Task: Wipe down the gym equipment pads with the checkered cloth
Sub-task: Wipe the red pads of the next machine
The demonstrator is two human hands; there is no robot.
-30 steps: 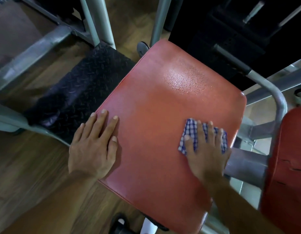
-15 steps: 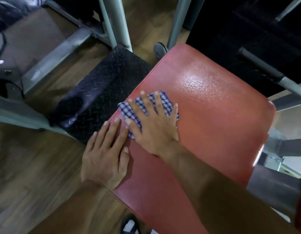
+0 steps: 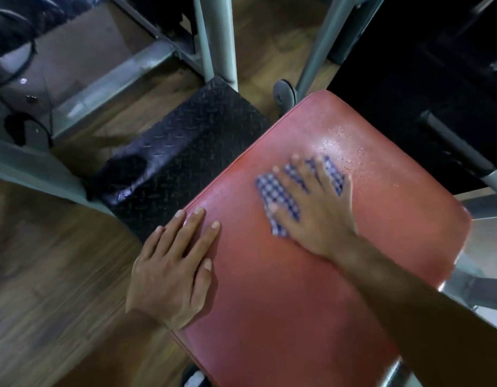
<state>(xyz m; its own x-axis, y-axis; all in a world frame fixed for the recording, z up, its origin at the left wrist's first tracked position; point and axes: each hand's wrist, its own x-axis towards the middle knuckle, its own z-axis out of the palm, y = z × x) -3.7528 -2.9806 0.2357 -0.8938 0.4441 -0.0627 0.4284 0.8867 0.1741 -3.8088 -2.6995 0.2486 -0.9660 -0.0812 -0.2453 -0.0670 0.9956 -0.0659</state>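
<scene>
On the red vinyl seat pad (image 3: 311,289), the right hand (image 3: 317,208) presses the checkered cloth (image 3: 278,194) flat with spread fingers; the stroke should carry firmly through the droplets (image 3: 334,141) while the left hand (image 3: 172,269), flat and spread, steadies the pad's edge.

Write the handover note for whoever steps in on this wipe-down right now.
Left hand: flat and open, resting on the near-left edge of the red pad.
Right hand: fingers spread, pressing the checkered cloth flat mid-pad; no curled grip.
Done: cannot tell which parts are wiped.
Left: droplets glisten just beyond the cloth toward the far edge; wipe those, then move to other pads.
</scene>
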